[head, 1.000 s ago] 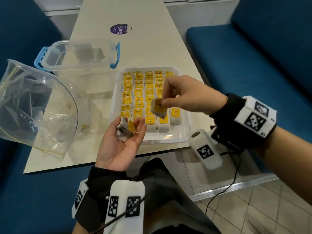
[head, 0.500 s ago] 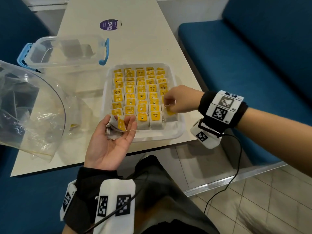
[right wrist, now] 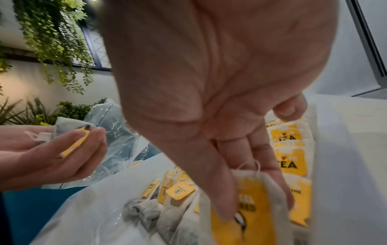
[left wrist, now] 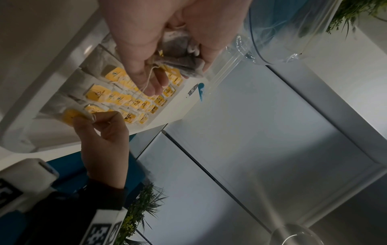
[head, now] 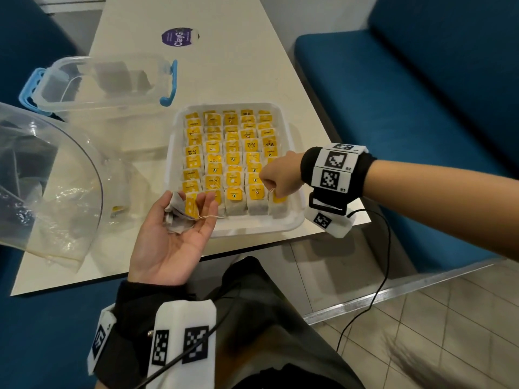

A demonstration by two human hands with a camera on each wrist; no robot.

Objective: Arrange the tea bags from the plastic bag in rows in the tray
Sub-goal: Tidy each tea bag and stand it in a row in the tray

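Here the right hand [head: 276, 178], knuckles up and wrist level over the near right corner of the tray [head: 254, 227], holds a tea bag [right wrist: 245, 207] in a narrow fingertip grip, seating it at the right end of the nearest row. The left hand [head: 171, 240] lies palm up just in front of the tray's near left corner, fingers loosely curled round spare tea bags [head: 179, 213]. Each bag is judged light, soft and easily crumpled, its string apt to snag; the top edge by the yellow tag is the best hold. The plastic bag [head: 42, 192] lies left of the tray on the worktop [head: 224, 66].
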